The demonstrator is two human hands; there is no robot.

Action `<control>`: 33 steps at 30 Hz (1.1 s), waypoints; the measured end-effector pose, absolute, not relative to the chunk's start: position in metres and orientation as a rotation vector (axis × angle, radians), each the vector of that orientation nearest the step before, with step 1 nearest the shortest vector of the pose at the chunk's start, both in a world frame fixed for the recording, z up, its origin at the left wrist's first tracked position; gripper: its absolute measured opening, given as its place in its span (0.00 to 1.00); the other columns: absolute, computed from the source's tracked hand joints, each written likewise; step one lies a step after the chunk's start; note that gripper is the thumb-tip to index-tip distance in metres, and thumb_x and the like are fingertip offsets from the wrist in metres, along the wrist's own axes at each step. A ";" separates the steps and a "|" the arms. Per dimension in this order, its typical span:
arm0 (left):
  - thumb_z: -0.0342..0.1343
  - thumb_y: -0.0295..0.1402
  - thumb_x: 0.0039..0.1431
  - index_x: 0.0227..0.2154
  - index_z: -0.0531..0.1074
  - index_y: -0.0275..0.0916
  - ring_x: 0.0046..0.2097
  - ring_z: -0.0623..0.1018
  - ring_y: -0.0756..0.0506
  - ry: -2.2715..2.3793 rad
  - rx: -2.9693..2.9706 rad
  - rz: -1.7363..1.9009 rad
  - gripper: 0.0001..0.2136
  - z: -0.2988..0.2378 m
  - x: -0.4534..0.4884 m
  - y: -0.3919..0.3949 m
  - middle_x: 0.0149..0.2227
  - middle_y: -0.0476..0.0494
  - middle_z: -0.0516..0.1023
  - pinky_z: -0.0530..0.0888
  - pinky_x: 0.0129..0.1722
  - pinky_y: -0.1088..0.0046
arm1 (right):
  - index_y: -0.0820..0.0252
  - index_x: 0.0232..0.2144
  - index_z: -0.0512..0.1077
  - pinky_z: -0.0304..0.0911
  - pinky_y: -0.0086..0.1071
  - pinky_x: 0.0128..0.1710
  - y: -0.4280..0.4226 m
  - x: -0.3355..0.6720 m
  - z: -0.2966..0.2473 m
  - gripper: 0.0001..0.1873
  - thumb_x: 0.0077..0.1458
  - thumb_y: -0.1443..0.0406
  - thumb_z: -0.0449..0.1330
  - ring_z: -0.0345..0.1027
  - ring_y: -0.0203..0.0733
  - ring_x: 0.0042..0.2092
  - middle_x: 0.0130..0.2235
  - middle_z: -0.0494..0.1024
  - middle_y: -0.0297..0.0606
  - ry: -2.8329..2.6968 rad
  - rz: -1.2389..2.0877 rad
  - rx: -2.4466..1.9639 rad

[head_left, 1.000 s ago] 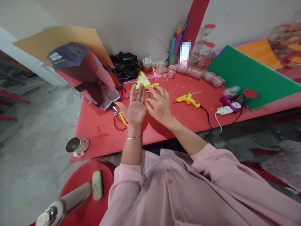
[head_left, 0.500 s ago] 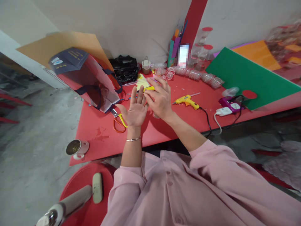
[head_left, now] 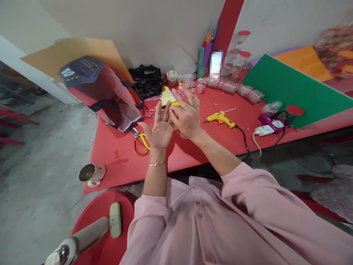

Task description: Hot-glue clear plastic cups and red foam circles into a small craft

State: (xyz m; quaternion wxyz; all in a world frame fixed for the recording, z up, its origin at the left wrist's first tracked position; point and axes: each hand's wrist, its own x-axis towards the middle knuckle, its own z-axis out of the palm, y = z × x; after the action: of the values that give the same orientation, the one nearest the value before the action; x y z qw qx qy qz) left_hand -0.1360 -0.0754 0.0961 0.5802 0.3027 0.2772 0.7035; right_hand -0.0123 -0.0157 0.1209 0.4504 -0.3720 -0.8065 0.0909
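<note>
My left hand (head_left: 159,129) is raised above the red table (head_left: 116,154), palm up, fingers stretched out and holding nothing. My right hand (head_left: 186,115) hovers beside it with fingers spread, its thumb side touching the left hand's fingers. Scissors with yellow and orange handles (head_left: 139,141) lie just left of my left hand. A yellow paper piece (head_left: 167,96) lies beyond the fingers. A yellow glue gun (head_left: 220,118) lies to the right of my right hand.
A red and navy bag (head_left: 102,94) lies on its side at left, a black plastic bag (head_left: 146,79) behind it. Clear plastic lids (head_left: 234,88), a green sheet (head_left: 289,90), a power strip (head_left: 264,130) and a metal cup (head_left: 88,172) at the table's corner.
My right hand has risen off the table and opened its fingers wider beside the left palm. The left hand stays raised and open.
</note>
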 end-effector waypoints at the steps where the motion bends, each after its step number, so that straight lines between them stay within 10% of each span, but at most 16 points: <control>1: 0.50 0.64 0.71 0.71 0.69 0.59 0.77 0.65 0.32 0.642 0.714 1.648 0.32 0.096 -0.136 -0.075 0.73 0.43 0.72 0.76 0.68 0.50 | 0.43 0.60 0.79 0.40 0.76 0.78 -0.014 -0.012 0.120 0.20 0.73 0.58 0.53 0.45 0.61 0.81 0.74 0.69 0.31 -1.981 0.214 -0.924; 12: 0.50 0.64 0.72 0.72 0.69 0.58 0.78 0.64 0.32 0.677 0.748 1.633 0.32 0.099 -0.135 -0.076 0.74 0.43 0.70 0.76 0.68 0.50 | 0.43 0.61 0.77 0.53 0.74 0.75 -0.009 -0.005 0.111 0.19 0.72 0.59 0.59 0.47 0.64 0.79 0.76 0.62 0.34 -1.948 0.195 -0.927; 19: 0.52 0.63 0.71 0.71 0.69 0.58 0.79 0.63 0.32 0.618 0.714 1.650 0.31 0.098 -0.132 -0.076 0.74 0.44 0.71 0.74 0.70 0.49 | 0.39 0.75 0.58 0.80 0.49 0.60 -0.016 -0.012 0.112 0.32 0.73 0.62 0.54 0.75 0.52 0.63 0.75 0.60 0.41 -1.828 0.533 -0.898; 33: 0.35 0.70 0.70 0.75 0.64 0.57 0.81 0.56 0.34 0.476 0.759 1.627 0.40 0.092 -0.133 -0.073 0.78 0.45 0.65 0.61 0.78 0.45 | 0.39 0.77 0.53 0.84 0.42 0.49 -0.010 -0.018 0.103 0.38 0.72 0.70 0.54 0.73 0.50 0.63 0.70 0.66 0.45 -1.836 0.293 -0.804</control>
State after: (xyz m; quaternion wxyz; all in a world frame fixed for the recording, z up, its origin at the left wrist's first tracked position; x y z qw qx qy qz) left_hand -0.1326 -0.0729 0.0920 0.5990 0.3272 0.2051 0.7015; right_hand -0.0178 -0.0099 0.1033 0.5296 -0.3366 -0.7688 0.1227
